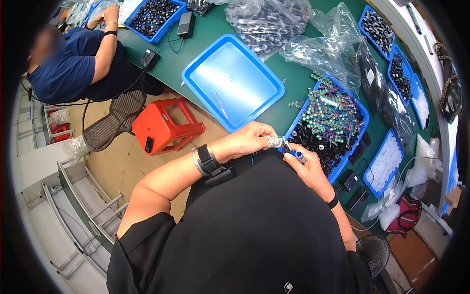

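My left hand (252, 138) is closed in a pinch in front of my body, near the table's edge. A pale wrapping covers one fingertip. The small part at its fingertips is too small to name. My right hand (312, 171) is closed around a blue-handled tool (299, 156), whose tip meets the left fingertips. Just beyond the right hand stands a blue tray (363, 128) holding many small green and silver parts with coloured bits (329, 111) and a pile of black round parts (320, 149).
A larger blue tray (196, 59) holds a thin metal piece. Clear bags of parts (267, 22) lie at the back. White pieces fill a small tray (386, 164) at right. A red stool (166, 125) and a seated co-worker (73, 63) are to the left.
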Available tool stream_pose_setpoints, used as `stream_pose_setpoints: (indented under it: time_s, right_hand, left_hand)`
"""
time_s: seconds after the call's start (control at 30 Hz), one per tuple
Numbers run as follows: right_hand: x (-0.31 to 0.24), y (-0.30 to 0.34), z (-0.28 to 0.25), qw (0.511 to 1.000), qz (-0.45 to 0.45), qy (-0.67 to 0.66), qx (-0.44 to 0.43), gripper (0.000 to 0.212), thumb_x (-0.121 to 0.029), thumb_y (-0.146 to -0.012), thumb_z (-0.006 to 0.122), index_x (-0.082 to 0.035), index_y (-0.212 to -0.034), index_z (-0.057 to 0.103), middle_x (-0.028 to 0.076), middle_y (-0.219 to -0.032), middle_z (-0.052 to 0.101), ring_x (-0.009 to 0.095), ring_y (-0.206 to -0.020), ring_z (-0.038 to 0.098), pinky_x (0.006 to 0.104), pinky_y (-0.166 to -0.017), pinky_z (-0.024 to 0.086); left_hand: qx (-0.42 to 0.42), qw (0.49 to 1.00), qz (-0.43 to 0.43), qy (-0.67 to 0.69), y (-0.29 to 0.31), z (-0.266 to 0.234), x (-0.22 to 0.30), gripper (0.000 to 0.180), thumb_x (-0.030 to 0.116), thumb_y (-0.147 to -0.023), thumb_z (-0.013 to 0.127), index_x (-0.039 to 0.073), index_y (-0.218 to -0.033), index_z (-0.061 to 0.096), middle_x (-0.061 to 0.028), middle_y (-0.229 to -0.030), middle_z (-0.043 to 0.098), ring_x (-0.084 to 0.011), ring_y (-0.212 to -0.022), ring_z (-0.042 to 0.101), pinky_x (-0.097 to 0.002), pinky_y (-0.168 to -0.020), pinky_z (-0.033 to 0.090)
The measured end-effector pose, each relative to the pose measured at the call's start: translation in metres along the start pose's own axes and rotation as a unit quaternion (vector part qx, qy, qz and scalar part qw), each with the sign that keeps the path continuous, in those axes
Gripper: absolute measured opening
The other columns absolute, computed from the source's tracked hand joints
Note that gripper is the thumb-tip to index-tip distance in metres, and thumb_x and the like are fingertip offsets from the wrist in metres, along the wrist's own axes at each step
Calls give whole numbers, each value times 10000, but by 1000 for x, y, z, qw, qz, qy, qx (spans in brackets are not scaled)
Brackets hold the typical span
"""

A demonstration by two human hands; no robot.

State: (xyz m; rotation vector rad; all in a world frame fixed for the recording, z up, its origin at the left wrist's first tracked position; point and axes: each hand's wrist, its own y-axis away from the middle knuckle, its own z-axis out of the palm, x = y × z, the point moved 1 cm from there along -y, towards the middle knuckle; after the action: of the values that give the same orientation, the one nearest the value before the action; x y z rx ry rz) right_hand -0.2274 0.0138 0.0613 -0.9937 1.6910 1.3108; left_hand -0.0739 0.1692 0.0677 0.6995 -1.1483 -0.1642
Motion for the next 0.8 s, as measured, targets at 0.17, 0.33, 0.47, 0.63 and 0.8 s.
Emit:
stream_pose_setpoints:
  time_s: [0.17, 0.33, 0.47, 0.63, 0.8]
  right_hand:
    - [-3, 1, 1, 1000, -6, 21, 2, 289, -163, -855, 655, -14, -1102, 633, 20, -649, 561, 53, -577, 472, 241, -528, 399]
    - [-8, 2, 0, 998, 2, 63, -14, 281, -146, -835, 657, -27, -1089, 640, 61, -626, 577, 92, -535, 506, 261, -517, 419]
    - [-5, 0, 6, 993, -33, 110, 20, 305, -125, -788, 671, -42, -1081, 643, 124, -672, 630, 207, -554, 611, 297, -538, 465]
    - [-6, -2, 11, 983, -67, 163, 50, 321, -109, -755, 677, -50, -1069, 647, 164, -733, 651, 284, -641, 651, 318, -571, 491]
    - [6, -4, 11, 1000, 19, 19, 14, 237, -128, -835, 650, -11, -1040, 642, 32, -663, 615, 69, -587, 548, 246, -542, 433]
  left_hand:
    - [-13, 1000, 1, 7, -3, -1, -8, 122, 141, -890, 597, 36, -891, 660, 45, -711, 568, -25, -642, 469, -194, -548, 354]
    - [-22, 999, 11, -26, -1, -3, -16, 120, 122, -898, 580, 27, -894, 655, 39, -725, 579, -28, -665, 485, -194, -571, 378]
    - [-6, 1000, 2, -6, -1, -4, -19, 126, 130, -903, 583, 22, -894, 647, 32, -751, 593, -34, -690, 506, -203, -605, 409]
    - [5, 1000, -9, -2, -1, -5, -19, 131, 142, -902, 596, 22, -887, 646, 35, -751, 592, -35, -677, 506, -205, -595, 410]
    - [-15, 999, 1, 50, -2, -7, -18, 118, 136, -897, 600, 34, -875, 654, 53, -723, 576, -14, -633, 471, -185, -550, 361]
